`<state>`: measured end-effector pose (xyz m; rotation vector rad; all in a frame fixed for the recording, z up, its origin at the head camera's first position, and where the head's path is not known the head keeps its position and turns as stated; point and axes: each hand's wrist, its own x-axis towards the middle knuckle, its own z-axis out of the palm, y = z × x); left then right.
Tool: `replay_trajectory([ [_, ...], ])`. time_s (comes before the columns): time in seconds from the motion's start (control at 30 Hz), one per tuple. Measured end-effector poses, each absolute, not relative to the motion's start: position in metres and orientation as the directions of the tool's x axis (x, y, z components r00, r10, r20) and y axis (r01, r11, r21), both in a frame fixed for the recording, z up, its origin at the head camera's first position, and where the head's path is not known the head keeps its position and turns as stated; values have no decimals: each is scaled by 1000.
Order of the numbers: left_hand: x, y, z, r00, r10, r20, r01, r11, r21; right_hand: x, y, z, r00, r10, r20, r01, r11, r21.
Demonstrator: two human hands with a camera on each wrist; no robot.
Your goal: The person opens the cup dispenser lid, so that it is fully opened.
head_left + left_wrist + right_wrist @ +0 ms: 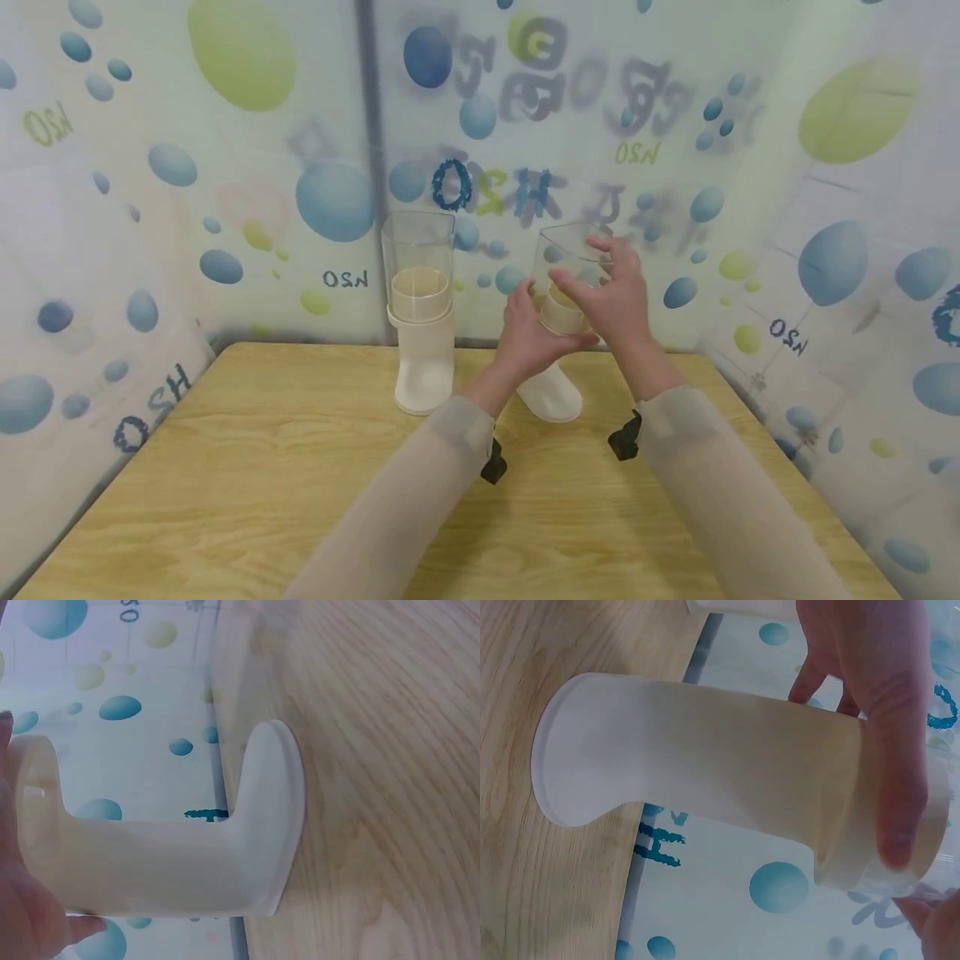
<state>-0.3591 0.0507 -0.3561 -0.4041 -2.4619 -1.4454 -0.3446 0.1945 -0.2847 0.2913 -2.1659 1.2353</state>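
Observation:
A white stand (551, 392) with a curved foot and a collar near its top stands on the table, leaning slightly in the head view. My left hand (528, 333) grips it at the collar, thumb across the front, as the right wrist view also shows. In the left wrist view the stand (157, 862) rests its foot on the wood. A clear open-topped container (551, 246) rises from the collar. My right hand (622, 292) holds this container from the right, fingers and thumb spread around its side. Part of the container is hidden behind that hand.
To the left stands a matching white stand (426, 358) with a clear container (420, 237) upright on it. Both stand near the back edge of the wooden table (262, 467). A patterned curtain (330, 125) hangs behind and along both sides.

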Motion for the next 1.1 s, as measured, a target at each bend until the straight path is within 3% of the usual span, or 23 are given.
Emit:
replay_trajectory([
  [0.17, -364, 51, -354, -926, 128, 356, 376, 419, 826, -345, 191, -284, -771, 144, 621, -427, 606, -671],
  [0.4, -366, 46, -356, -922, 146, 359, 386, 422, 821, -344, 190, -283, -789, 192, 583, -396, 567, -722],
  [0.63, -370, 44, -358, -920, 166, 354, 391, 408, 825, -336, 186, -277, -768, 147, 623, -383, 674, -632],
  [0.87, -367, 41, -359, -921, 184, 345, 390, 397, 831, -334, 184, -274, -806, 206, 554, -316, 643, -698],
  [1.1, -369, 39, -357, -917, 181, 355, 399, 397, 827, -332, 183, -267, -804, 196, 561, -312, 665, -679],
])
